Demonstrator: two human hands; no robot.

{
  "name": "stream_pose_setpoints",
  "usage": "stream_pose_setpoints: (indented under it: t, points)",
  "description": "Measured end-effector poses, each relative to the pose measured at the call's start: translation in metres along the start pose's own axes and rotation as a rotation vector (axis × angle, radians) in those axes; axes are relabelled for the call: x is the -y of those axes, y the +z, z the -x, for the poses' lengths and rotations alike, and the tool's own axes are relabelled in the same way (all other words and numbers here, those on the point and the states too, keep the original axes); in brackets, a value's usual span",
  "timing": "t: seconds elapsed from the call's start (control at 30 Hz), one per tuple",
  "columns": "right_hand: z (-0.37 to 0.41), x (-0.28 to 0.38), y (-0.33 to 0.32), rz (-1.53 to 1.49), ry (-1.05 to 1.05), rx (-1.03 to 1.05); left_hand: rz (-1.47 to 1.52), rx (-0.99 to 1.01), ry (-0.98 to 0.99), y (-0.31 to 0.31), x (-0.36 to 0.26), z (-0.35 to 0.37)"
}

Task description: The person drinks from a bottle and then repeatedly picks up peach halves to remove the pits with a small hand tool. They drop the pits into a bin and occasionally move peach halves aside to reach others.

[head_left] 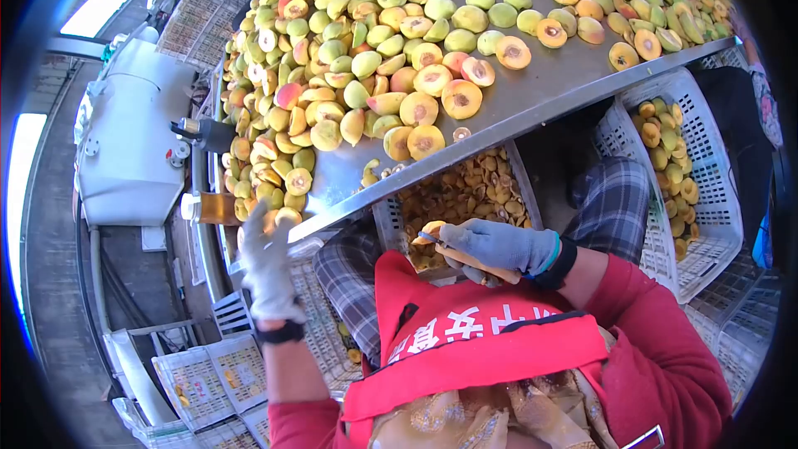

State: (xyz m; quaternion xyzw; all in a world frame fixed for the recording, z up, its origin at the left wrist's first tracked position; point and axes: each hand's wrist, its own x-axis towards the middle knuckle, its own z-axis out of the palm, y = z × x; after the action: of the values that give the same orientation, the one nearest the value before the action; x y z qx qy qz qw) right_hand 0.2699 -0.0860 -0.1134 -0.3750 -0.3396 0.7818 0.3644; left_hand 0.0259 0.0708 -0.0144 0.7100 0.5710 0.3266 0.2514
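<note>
My right hand (499, 248), in a grey glove, is closed around a wooden-handled knife (478, 264). A piece of fruit (432, 231) is at the tool's tip by the thumb, above a crate of fruit scraps. My left hand (268, 266), in a pale glove, is raised at the table's lower left edge; its fingers point up toward the fruit and are blurred. Whether it touches any fruit cannot be made out. Halved yellow and green fruits (332, 58) are heaped on the metal table (540, 75), many with cut faces up.
Beneath the table edge stands a crate of fruit scraps (474, 195). To the right is a white crate (706, 183) holding fruit halves. Empty-looking baskets (212, 378) are stacked at lower left. A white tank (133, 133) stands at the left, near a dark cylindrical fitting (212, 135).
</note>
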Motion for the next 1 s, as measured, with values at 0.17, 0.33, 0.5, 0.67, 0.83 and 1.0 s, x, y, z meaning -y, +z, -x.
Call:
stream_pose_setpoints:
  t: [0.17, 0.33, 0.5, 0.67, 0.83, 1.0]
  points:
    - [0.004, -0.007, -0.012, -0.102, -0.026, -0.046, -0.291, 0.508, 0.045, 0.126, -0.033, -0.036]
    - [0.002, -0.018, -0.022, -0.184, -0.136, -0.13, -0.219, 0.466, 0.086, 0.176, 0.002, -0.043]
    - [0.018, 0.002, -0.019, -0.212, -0.123, -0.143, 0.438, 0.403, -0.128, 0.138, 0.005, -0.027]
    - [0.008, 0.004, -0.01, -0.127, -0.115, -0.111, 0.938, 0.617, -0.367, 0.1, -0.025, 0.02]
    - [-0.002, -0.005, -0.009, -0.073, -0.138, -0.104, 1.087, 0.648, -0.516, 0.107, -0.008, 0.055]
    - [-0.008, -0.01, -0.001, 0.146, -0.143, -0.261, 1.239, 0.696, -0.625, 0.104, 0.001, 0.062]
